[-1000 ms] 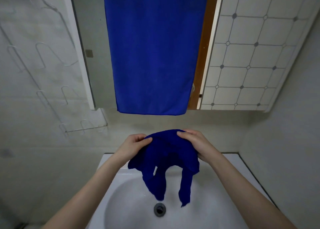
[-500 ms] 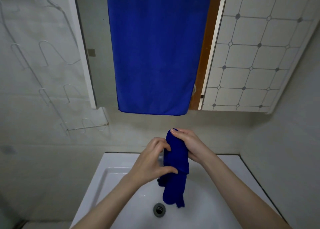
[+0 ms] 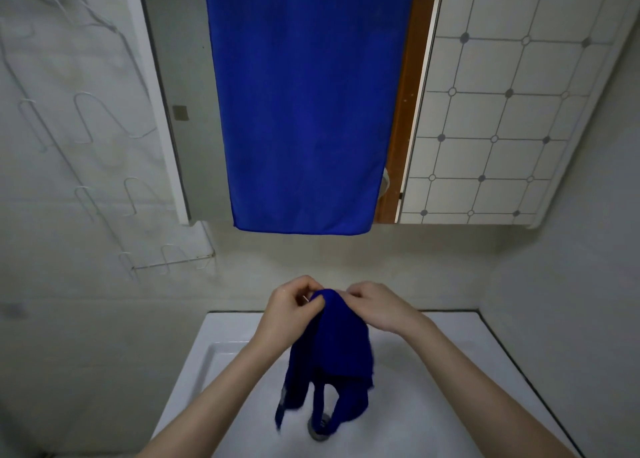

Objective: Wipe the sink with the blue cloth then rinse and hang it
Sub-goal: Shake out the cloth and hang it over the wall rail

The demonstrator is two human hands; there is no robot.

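No legible text, label, brand, number or sign anywhere in view.

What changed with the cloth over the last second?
Half a second ago the left hand wrapped round the bunched blue cloth; now it pinches the top beside the right hand, which kept its hold, and the cloth hangs looser over the sink. The large towel above hangs unchanged.
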